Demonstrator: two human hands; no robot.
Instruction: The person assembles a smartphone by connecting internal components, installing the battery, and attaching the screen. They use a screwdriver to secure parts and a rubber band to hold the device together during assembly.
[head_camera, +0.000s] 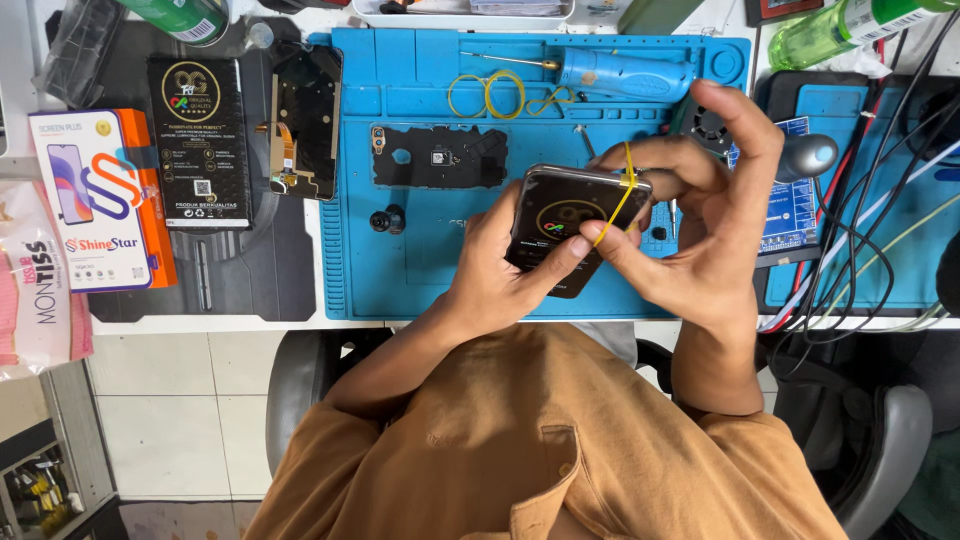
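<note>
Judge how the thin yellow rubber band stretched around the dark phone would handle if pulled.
The yellow rubber band looks stretchy: the right hand pulls it taut over the dark phone. Probably floppy once slack, like the loose yellow bands curling on the blue mat.

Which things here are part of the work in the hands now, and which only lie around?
In hand:
- left hand holding dark phone
- right hand stretching yellow rubber band around it

Lying about:
- spare rubber bands
- blue screwdriver
- black box
- blue mat
</note>
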